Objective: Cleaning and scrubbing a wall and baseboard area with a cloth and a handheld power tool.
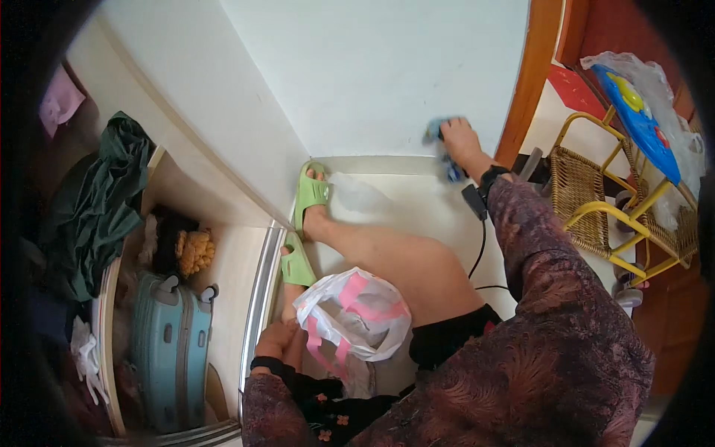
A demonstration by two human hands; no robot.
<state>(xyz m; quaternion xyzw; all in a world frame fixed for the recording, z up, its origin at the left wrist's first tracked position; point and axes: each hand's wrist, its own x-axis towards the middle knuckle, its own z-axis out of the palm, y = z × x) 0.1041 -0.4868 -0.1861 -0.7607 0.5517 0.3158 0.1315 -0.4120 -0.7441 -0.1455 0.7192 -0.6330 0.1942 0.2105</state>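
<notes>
My right hand (461,139) holds a blurred bluish cloth (438,128) against the lower part of the white wall (402,72), near the wooden door frame. Part of the cloth hangs below the fingers. A small black device with a cable (475,201) is at my right wrist. Low on the left, my left hand (275,339) rests by my lower leg, beside a white plastic bag with pink handles (385,341); whether it grips anything is unclear. The bag stands open between my legs. I wear green slippers (299,262).
A wardrobe on the left holds a teal suitcase (167,357) and dark green fabric (111,207); its metal sliding track (258,302) borders the floor. At right is a yellow-framed wicker chair (581,195) with a blue toy panel (637,123). Thin translucent plastic (360,194) lies near my foot.
</notes>
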